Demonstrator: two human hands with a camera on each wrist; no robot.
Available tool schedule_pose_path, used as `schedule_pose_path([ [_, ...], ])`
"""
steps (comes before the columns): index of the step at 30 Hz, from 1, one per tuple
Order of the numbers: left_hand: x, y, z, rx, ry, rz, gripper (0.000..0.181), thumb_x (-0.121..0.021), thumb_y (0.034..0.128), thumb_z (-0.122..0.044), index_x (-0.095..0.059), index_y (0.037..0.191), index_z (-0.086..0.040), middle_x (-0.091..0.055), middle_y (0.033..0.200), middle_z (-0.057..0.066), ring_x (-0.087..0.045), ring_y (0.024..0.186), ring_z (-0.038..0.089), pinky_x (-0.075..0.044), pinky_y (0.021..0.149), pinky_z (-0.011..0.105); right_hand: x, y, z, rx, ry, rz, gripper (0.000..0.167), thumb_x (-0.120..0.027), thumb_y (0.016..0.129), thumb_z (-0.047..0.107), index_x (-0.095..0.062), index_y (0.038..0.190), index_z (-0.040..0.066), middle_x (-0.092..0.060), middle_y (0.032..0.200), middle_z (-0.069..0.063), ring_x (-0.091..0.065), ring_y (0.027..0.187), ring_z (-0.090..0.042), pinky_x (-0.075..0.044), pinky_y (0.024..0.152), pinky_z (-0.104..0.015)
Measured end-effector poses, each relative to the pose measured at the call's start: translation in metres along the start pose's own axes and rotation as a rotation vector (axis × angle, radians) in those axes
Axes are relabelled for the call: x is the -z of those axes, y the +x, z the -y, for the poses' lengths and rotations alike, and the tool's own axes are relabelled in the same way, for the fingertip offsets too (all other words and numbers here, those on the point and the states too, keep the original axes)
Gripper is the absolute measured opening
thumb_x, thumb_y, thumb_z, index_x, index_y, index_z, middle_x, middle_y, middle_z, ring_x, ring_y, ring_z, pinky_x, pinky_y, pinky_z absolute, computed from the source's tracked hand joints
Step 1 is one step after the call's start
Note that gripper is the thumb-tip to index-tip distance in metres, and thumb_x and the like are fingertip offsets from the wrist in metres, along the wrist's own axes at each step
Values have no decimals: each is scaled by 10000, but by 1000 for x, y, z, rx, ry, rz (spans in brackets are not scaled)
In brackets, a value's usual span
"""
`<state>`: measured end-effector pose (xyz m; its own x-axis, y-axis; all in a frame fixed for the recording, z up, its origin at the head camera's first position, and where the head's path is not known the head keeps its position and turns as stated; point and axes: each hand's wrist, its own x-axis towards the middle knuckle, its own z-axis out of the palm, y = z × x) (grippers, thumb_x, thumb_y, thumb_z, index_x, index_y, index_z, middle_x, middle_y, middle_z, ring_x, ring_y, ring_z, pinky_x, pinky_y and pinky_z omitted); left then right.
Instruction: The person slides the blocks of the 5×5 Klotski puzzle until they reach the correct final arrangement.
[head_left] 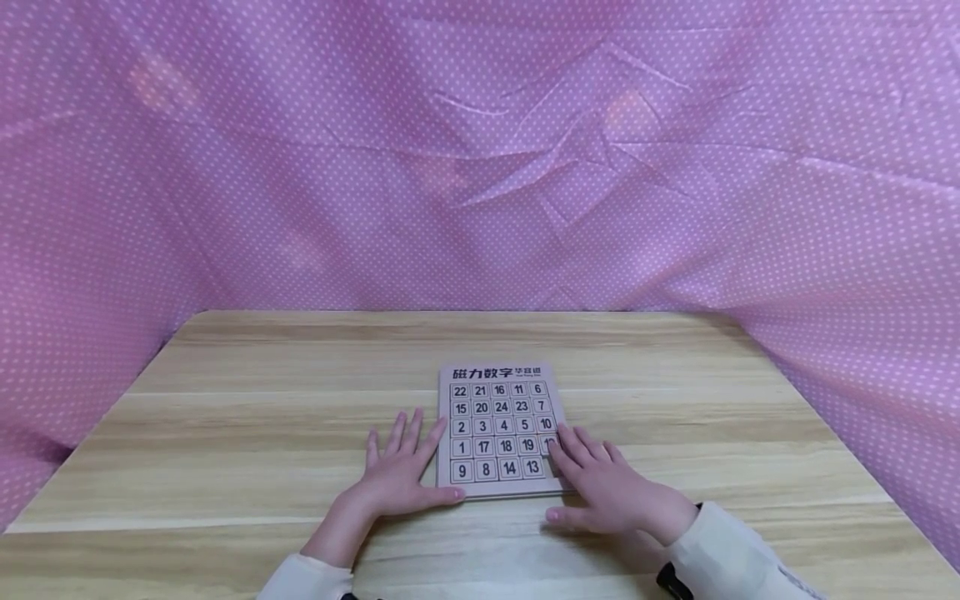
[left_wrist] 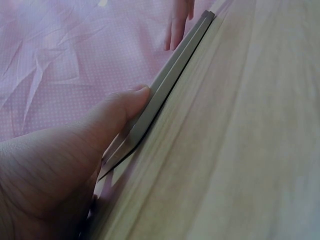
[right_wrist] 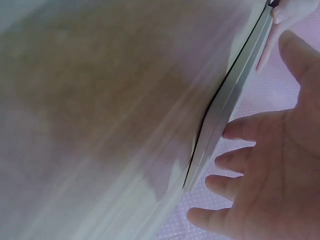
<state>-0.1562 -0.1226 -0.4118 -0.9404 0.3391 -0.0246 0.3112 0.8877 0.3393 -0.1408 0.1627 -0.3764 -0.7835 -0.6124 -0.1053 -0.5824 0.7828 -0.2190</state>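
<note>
A pale number sliding puzzle (head_left: 495,492) lies flat on the table, with rows of numbered square tiles and dark Chinese lettering across its top. My left hand (head_left: 401,479) is at its left side, fingers spread; the thumb touches the frame's lower left corner, as the left wrist view also shows along the puzzle's edge (left_wrist: 155,100). On the other side, my right hand (head_left: 611,492) has its fingers extended over the right border. Its index finger partly covers a tile at the right end of the fourth row. The lower right corner is partly hidden by this hand.
The wood-grain table (head_left: 262,400) extends around the puzzle on all sides. A pink polka-dot cloth (head_left: 480,167) hangs behind the table and along both sides. Light sleeves (head_left: 738,554) and dark wrist bands show at the wrists.
</note>
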Motion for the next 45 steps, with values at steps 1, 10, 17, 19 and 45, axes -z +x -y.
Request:
schedule_pose_path([
  [1, 0, 0, 0, 2, 1, 3, 1005, -447, 616, -759, -134, 1394, -206, -16, 1414, 161, 53, 1265, 331, 88, 923, 582, 0, 1, 0, -2, 2, 0, 865, -445, 767, 615, -282, 1322, -28, -123, 1394, -215, -85, 1246, -393, -146, 911, -612],
  [10, 1, -1, 1, 5, -7, 7, 1001, -452, 619, -754, -139, 1394, -204, -17, 1414, 162, 61, 1264, 332, 95, 921, 581, 3, 10, 8, 21, -5, -7, 826, -434, 787, 595, -281, 1330, -9, -115, 1401, -196, -75, 1252, -378, -134, 924, -599],
  [17, 0, 0, 1, -4, -26, -5, 986, -473, 631, -733, -171, 1390, -180, -47, 1410, 185, 30, 1261, 359, 98, 913, 591, 1, 43, 30, 64, -83, 35, 852, -363, 771, 654, -216, 1368, 64, -41, 1415, -164, -31, 1263, -348, -95, 955, -557],
  [19, 0, 0, 1, -10, -17, -13, 986, -465, 631, -738, -180, 1388, -174, -57, 1408, 191, 19, 1260, 365, 90, 911, 597, -1, 53, 37, 78, -112, 39, 860, -329, 763, 678, -207, 1374, 84, -31, 1418, -151, -26, 1266, -337, -88, 960, -550],
  [45, -2, 0, 1, -3, 0, -11, 982, -437, 627, -758, -153, 1392, -212, -34, 1413, 174, 44, 1262, 344, 92, 918, 586, -4, 50, 55, 200, -211, 80, 800, -338, 765, 672, -242, 1373, 160, -88, 1421, -122, -84, 1264, -331, -126, 956, -550],
])
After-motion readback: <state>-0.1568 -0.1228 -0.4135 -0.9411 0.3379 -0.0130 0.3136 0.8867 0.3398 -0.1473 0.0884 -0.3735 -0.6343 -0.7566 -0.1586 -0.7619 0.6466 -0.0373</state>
